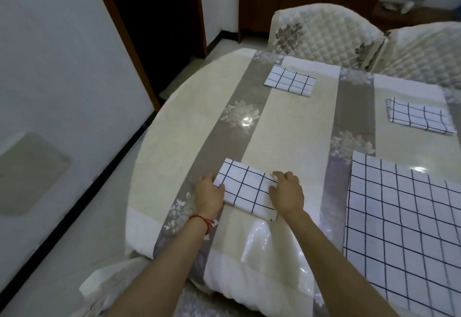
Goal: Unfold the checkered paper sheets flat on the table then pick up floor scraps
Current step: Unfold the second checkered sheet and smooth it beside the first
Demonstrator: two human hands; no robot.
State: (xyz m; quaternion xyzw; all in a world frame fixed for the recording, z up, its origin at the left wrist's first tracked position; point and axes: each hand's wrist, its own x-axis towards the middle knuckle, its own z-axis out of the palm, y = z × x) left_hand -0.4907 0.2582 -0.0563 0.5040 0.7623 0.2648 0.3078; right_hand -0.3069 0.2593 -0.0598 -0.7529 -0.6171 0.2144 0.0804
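- A folded checkered sheet [245,188] lay near the front edge of the table [174,127], and the person had a hand at each end of it.
- The left hand [208,192] sat at the sheet's left end, thumb on top of the paper and fingers curled at its edge; it seemed to pinch that end, though I could not see under the paper.
- A red string bracelet [200,219] circled the left wrist.
- The right hand [287,193] pressed on the sheet's right end, fingers close together and bent over the edge, thumb laid on the paper.
- To the right, a much larger checkered sheet [404,227] lay opened flat, running off the picture's right side.
- A second folded sheet [289,81] lay at the far side of the table, just before a quilted chair back [324,32].
- A third folded sheet [419,115] lay far right, well apart from the hands.
- The table wore a glossy cloth in beige and grey bands with pale flower prints.
- A dark open doorway [154,12] stood beyond the table's left end.
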